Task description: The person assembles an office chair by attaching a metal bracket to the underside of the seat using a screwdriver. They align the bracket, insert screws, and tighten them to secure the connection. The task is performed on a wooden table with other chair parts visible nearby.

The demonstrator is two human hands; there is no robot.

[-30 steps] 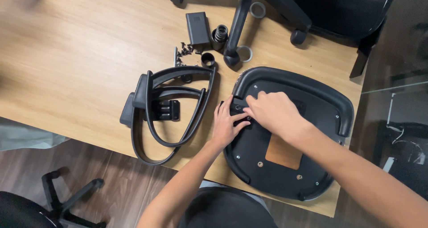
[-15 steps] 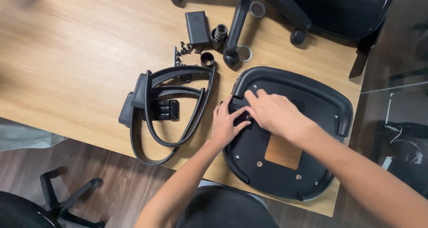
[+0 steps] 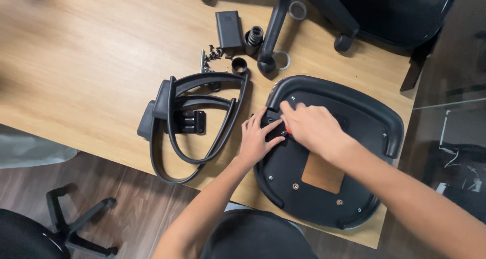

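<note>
Both hands work at the left edge of an upturned black chair seat (image 3: 349,198) that lies on the wooden table (image 3: 91,61). Left hand (image 3: 255,140) rests with fingers spread flat on a small black bracket (image 3: 276,130) at that edge, pressing on it. Right hand (image 3: 311,127) reaches over from the right with fingers curled down on the same spot; a sliver of an orange-red tool (image 3: 288,130) shows beneath it, but whether the fingers pinch it cannot be told.

On the seat's underside a plain brown rectangular patch (image 3: 323,173) sits near the middle, like a label or bare board, with small screws around it.

To the left of the seat lie two black looped armrests (image 3: 197,122), stacked one partly over the other. Beyond them, near the table's far edge, stands a black rectangular box (image 3: 229,29), and just beside it a black ribbed cylinder (image 3: 254,36) and a short black ring-shaped cap (image 3: 239,65). A loose cluster of small dark screws (image 3: 212,54) lies next to the box, in no container. A black star-shaped chair base (image 3: 304,11) with castors rests on the table further back.
</note>
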